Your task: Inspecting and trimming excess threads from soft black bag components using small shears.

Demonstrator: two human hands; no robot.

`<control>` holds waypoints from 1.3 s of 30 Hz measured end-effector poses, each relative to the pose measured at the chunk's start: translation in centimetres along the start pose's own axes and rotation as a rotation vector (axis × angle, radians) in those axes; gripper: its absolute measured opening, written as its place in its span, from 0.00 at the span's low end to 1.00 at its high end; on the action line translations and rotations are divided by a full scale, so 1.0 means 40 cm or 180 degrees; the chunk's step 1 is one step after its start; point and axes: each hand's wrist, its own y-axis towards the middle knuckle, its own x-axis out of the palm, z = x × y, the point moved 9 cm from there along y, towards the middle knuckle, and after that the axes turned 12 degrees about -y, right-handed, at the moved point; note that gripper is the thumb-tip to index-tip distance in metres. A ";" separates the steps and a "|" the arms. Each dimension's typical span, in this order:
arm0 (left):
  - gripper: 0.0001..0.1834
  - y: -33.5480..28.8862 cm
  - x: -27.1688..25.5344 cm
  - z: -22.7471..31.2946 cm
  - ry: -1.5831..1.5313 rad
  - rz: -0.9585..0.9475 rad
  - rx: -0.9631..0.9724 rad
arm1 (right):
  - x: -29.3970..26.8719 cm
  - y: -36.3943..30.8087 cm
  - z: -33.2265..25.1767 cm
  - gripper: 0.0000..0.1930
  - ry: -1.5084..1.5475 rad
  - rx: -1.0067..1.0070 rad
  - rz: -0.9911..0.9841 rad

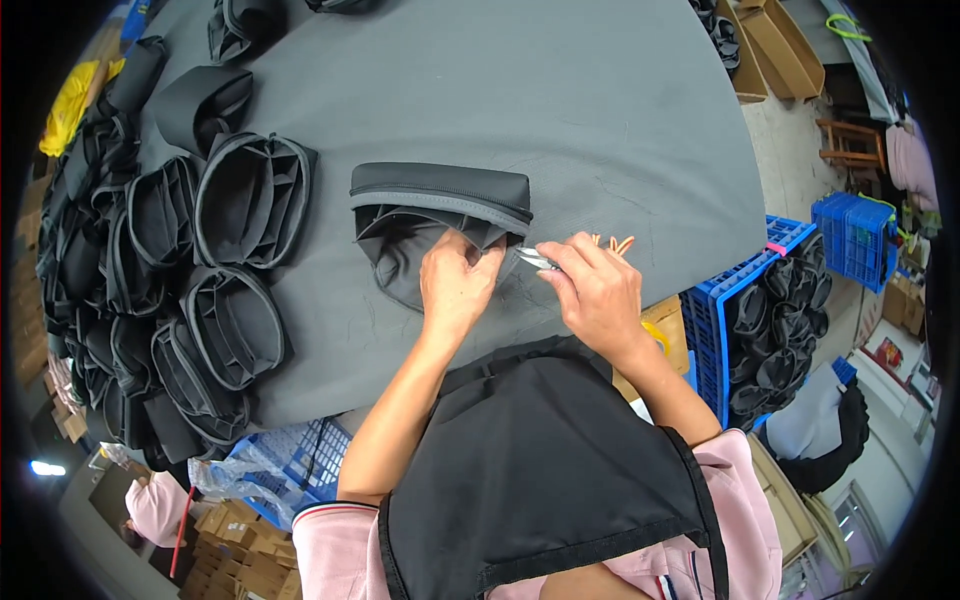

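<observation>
A black zip pouch (440, 182) lies unzipped on the dark grey table, its zipper edge at the far side and inner dividers showing. My left hand (458, 280) reaches into its mouth and pinches the fabric near the right corner; the fingertips are partly hidden in the folds. In my right hand (603, 295) is a small pair of scissors (535, 259) with silver blades and orange handles. Its tips point left at the pouch's right corner, close to my left fingers. Whether the blades touch a thread there is too small to tell.
More black pouches (252, 200) stand open or lie heaped along the table's left side. A blue crate (708, 340) full of black pouches is at the right, beyond the table edge (655, 305). Another blue crate (330, 462) sits at the lower left. A person (158, 508) is behind it.
</observation>
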 end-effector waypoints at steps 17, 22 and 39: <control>0.25 0.057 0.021 -0.047 -0.0264 -0.0714 -0.0942 | 0.005 -0.022 0.001 0.09 0.1329 0.0427 -0.0137; 0.26 0.062 0.036 -0.055 -0.0356 -0.0741 -0.0920 | 0.010 -0.015 -0.026 0.10 0.0974 0.0023 -0.0025; 0.31 -0.091 -0.072 0.151 0.0267 -0.0821 0.1068 | 0.074 0.053 -0.025 0.14 0.1900 0.0122 0.0343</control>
